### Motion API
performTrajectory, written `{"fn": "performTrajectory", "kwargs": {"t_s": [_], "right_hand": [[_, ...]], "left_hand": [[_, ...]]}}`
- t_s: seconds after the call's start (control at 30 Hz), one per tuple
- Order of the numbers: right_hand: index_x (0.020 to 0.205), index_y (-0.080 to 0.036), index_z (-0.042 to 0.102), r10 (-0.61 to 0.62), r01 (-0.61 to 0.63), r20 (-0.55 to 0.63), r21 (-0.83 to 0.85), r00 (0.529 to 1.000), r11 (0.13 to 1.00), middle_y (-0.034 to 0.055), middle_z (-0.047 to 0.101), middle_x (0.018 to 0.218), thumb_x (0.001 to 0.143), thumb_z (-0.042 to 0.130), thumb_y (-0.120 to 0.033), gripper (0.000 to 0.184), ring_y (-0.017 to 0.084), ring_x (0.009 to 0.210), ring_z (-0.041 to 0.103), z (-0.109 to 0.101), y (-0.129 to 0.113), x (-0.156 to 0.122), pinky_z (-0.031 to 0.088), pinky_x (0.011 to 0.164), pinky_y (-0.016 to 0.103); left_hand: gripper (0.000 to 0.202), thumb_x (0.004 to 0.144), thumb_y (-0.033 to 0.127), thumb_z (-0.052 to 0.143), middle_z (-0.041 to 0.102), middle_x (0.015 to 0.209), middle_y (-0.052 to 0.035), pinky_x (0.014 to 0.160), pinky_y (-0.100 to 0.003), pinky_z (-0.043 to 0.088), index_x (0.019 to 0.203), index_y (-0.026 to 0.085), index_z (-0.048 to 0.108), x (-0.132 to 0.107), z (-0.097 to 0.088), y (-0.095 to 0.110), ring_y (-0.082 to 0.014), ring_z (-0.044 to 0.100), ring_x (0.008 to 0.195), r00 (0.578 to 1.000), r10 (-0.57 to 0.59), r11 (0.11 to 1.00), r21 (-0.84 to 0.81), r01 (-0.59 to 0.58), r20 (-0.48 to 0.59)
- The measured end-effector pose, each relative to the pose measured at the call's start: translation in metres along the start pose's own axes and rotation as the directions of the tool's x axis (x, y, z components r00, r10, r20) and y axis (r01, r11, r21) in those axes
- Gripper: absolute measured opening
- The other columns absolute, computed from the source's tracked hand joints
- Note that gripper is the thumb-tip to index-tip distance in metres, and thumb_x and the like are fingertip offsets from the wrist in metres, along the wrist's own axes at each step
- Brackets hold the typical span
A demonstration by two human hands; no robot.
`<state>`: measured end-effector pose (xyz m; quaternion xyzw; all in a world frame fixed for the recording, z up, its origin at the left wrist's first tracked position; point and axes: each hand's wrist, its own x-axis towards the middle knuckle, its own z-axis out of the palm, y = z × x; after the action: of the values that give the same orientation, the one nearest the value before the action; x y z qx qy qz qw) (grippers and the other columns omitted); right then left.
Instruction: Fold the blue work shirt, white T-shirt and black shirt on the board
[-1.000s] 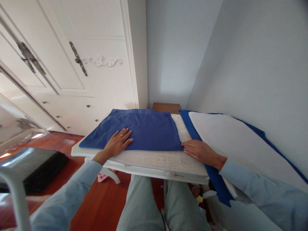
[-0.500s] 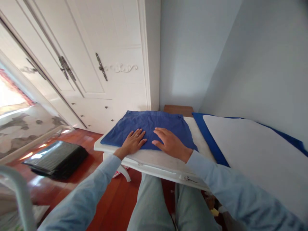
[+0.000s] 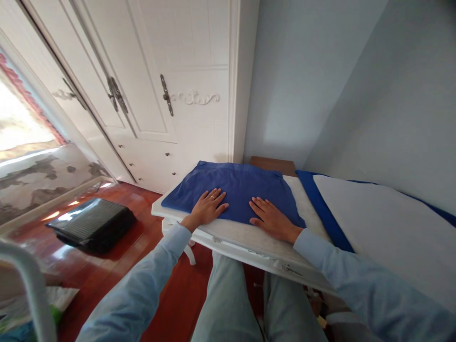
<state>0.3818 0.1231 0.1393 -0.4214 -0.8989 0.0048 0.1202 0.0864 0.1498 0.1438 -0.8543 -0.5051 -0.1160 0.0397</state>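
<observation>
A folded blue cloth garment (image 3: 238, 183) lies spread on the white table (image 3: 245, 240), its near edge close to the table's front. My left hand (image 3: 209, 207) rests flat on its near left part, fingers stretched out, a ring on one finger. Over the near right part lies my right hand (image 3: 271, 219), palm down with the fingers spread. Neither hand grips the cloth. Some creases show across the fabric, and a seamed band runs along its far edge.
To the right, a large white sheet (image 3: 384, 213) lies over another blue piece (image 3: 331, 223). Behind the table stand a white wardrobe (image 3: 199, 61) and a brown wooden piece (image 3: 273, 165). A black case (image 3: 94, 225) sits on the red floor. A pale curved tube (image 3: 30, 280) is at lower left.
My right hand has come down flat on the cloth and moved away from my left hand. My left hand stays on the cloth. The view has shifted slightly left.
</observation>
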Motion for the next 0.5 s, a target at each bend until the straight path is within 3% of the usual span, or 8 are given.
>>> {"fn": "performTrajectory", "kwargs": {"t_s": [0.27,0.5], "right_hand": [[0.154,-0.009,0.035,0.112,-0.111,0.043,-0.023,0.993,0.994,0.0194,0.033,0.159,0.1,0.024,-0.064,0.077,0.03,0.148,0.028,-0.007,0.029,-0.034,0.027,0.12,0.051],[0.153,-0.008,0.034,0.141,-0.141,-0.002,0.003,0.99,0.99,0.0218,0.034,0.158,0.099,0.028,-0.064,0.078,0.032,0.148,0.029,-0.002,0.031,-0.039,0.027,0.12,0.054]], "left_hand": [[0.062,0.101,0.057,0.03,0.042,0.156,-0.0105,0.12,-0.048,0.025,0.15,0.021,0.044,0.003,0.001,-0.004,-0.0257,0.033,0.147,1.0,-0.013,0.999,-0.039,0.014,0.017],[0.063,0.1,0.057,0.031,0.044,0.154,-0.0107,0.12,-0.048,0.026,0.148,0.019,0.046,0.003,-0.006,-0.002,-0.0258,0.034,0.146,0.999,-0.044,0.997,-0.064,0.045,0.018]]}}
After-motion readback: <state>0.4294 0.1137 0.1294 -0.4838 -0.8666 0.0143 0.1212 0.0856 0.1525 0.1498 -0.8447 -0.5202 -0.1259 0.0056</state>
